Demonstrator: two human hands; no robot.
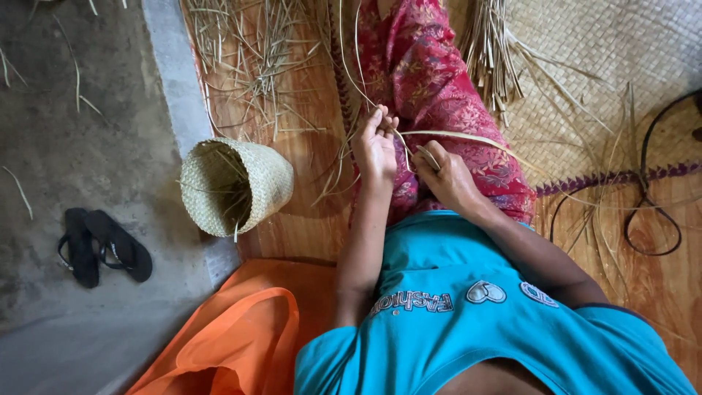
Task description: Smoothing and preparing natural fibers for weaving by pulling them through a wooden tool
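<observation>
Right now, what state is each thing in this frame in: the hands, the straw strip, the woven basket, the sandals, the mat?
Left hand: raised, fingers pinching a pale straw strip.
Right hand: closed on the same strip, which bends off to the right.
Round woven straw basket: tipped on its side, mouth toward the left, loose ends sticking out.
Black rubber sandals: off, lying side by side on the concrete.
Woven straw mat: unfinished, loose strands at its edge.

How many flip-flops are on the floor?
2. Both lie side by side on the grey floor at the left: one flip-flop farther left, the other beside it, nearer the basket. None seem hidden.
</observation>
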